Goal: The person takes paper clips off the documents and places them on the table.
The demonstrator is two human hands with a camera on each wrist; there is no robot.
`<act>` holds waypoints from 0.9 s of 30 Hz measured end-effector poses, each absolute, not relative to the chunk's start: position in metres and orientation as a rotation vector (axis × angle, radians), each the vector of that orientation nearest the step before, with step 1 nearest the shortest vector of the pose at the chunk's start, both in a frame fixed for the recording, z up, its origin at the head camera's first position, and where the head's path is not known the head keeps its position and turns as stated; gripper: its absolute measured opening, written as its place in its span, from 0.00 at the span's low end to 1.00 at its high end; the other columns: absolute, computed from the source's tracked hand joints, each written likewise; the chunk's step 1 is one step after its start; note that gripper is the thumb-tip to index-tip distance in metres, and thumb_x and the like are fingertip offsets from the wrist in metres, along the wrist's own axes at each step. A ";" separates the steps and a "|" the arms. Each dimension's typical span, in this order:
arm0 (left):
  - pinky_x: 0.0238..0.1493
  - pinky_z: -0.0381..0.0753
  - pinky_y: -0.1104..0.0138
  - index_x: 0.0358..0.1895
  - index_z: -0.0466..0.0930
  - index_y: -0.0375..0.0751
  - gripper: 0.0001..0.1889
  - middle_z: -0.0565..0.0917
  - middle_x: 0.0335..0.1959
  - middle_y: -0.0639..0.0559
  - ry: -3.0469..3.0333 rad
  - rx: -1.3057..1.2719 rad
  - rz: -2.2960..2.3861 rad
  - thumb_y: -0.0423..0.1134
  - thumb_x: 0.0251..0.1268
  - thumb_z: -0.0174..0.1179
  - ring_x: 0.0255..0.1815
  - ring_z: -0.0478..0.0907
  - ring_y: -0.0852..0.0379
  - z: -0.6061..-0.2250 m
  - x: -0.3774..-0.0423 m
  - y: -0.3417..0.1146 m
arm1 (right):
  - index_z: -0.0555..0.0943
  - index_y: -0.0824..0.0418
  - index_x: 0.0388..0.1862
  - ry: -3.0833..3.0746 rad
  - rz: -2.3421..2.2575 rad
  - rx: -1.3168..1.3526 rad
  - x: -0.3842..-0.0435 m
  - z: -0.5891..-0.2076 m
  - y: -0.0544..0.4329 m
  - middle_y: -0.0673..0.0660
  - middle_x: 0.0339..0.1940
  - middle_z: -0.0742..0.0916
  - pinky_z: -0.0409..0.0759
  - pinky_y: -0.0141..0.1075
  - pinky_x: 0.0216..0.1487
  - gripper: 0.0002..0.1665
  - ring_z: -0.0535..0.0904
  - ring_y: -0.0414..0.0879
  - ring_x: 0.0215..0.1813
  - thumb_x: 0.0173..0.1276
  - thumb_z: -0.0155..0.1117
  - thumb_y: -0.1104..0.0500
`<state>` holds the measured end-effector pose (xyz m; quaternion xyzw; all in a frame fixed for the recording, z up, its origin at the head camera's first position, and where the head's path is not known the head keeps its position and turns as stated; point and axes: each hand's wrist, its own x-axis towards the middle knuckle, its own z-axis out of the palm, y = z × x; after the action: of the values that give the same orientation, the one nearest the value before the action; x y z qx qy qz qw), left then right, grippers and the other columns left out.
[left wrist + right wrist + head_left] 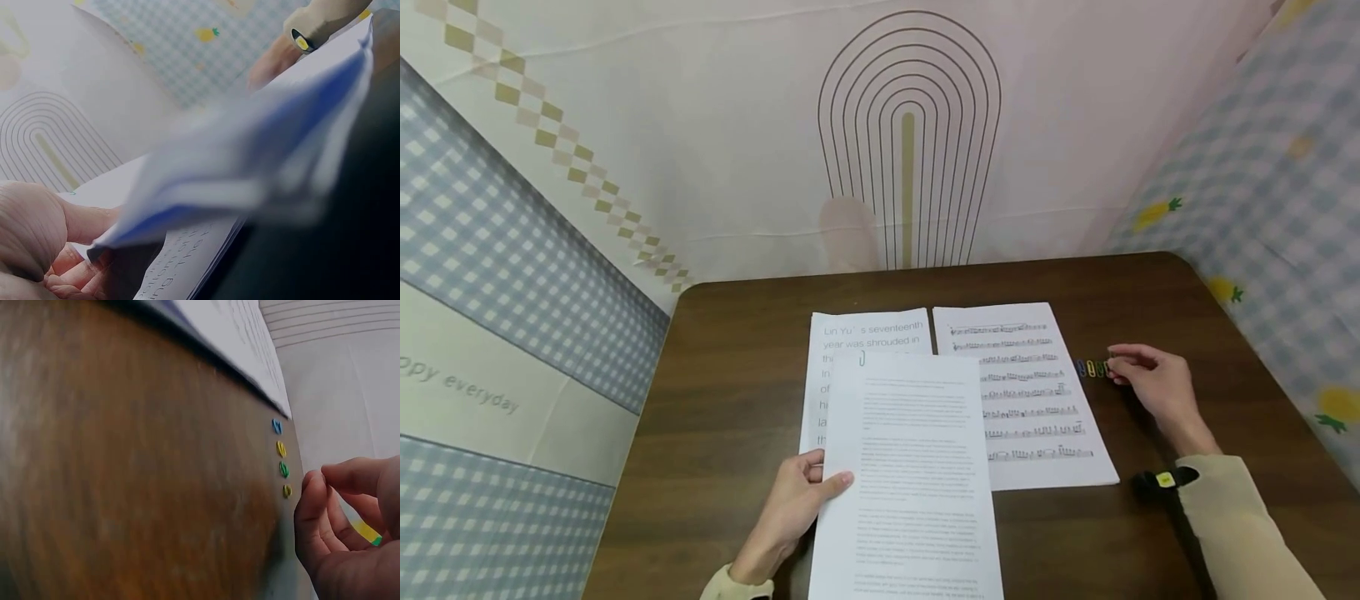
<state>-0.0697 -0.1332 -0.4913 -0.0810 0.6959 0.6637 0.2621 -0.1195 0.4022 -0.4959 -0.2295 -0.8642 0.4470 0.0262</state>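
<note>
Printed paper sheets (917, 467) with a green paper clip (862, 358) on the top edge are held by my left hand (801, 496), thumb on top and fingers beneath. In the left wrist view the sheets (206, 181) are bent and blurred. My right hand (1157, 387) is beside a row of small paper clips (1091, 368). In the right wrist view the clips, blue (277, 426), yellow (281, 449), green (284, 469) and yellowish (287, 491), lie near its curled fingers. Thumb and index fingertips meet; nothing shows between them.
Beneath the held sheets lies a large-print text page (872, 325). To its right rests a stack of sheet music (1037, 433). Both are on the dark wooden table (722, 375), which has patterned cloth (760, 167) behind it and at its sides.
</note>
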 end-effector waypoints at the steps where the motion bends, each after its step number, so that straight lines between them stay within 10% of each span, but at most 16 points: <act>1: 0.32 0.91 0.66 0.61 0.81 0.21 0.20 0.94 0.38 0.38 1.885 -0.223 1.795 0.28 0.70 0.70 0.31 0.92 0.54 -0.491 -0.070 -0.133 | 0.83 0.68 0.68 -2.682 1.373 -0.718 -0.119 -0.496 0.404 0.30 0.38 0.83 0.88 0.23 0.40 0.22 0.85 0.28 0.36 0.84 0.64 0.57; 13: 0.32 0.91 0.67 0.61 0.80 0.21 0.19 0.94 0.40 0.36 1.876 -0.205 1.793 0.28 0.72 0.68 0.32 0.93 0.54 -0.492 -0.070 -0.135 | 0.83 0.72 0.68 -2.842 1.203 -0.683 -0.119 -0.495 0.417 0.74 0.62 0.86 0.86 0.24 0.35 0.22 0.82 0.26 0.34 0.86 0.60 0.58; 27: 0.32 0.91 0.67 0.61 0.80 0.20 0.19 0.94 0.39 0.37 1.874 -0.214 1.798 0.28 0.71 0.68 0.31 0.92 0.55 -0.490 -0.072 -0.134 | 0.88 0.69 0.60 -2.940 0.964 -0.638 -0.122 -0.495 0.419 0.70 0.46 0.93 0.80 0.28 0.28 0.17 0.83 0.37 0.32 0.82 0.66 0.59</act>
<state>-0.0719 -0.1340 -0.4897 -0.0790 0.6937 0.6653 0.2646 -0.1225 0.4194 -0.4945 -0.2019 -0.9306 0.3053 -0.0085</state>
